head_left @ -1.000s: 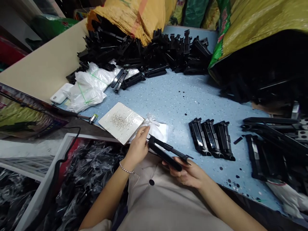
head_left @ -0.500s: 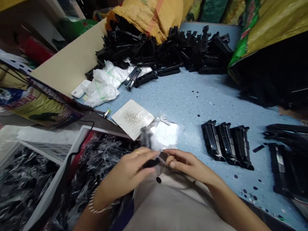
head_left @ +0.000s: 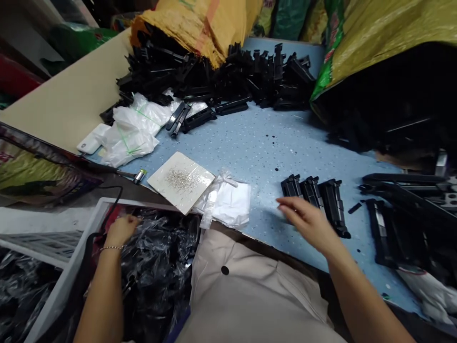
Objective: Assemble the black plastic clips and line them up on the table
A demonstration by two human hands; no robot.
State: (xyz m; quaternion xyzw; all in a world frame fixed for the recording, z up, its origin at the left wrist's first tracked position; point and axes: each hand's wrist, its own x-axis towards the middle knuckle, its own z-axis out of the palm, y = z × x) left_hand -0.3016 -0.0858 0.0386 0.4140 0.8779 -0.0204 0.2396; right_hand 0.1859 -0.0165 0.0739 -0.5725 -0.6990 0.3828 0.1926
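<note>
My left hand reaches down into a white-rimmed bin full of black parts wrapped in clear plastic; its fingers are buried among the wrappers. My right hand hovers over the blue table with its fingers stretched out. It lies across the near end of a row of three black plastic parts and holds nothing.
A white tile with tiny metal bits and a clear bag lie at the table's near edge. Black parts are heaped at the back and right. White bags and yellow sacks stand around.
The black part both hands held in front of me is gone from them. My left hand has dropped left into the bin; my right hand has moved out to the row of parts.
</note>
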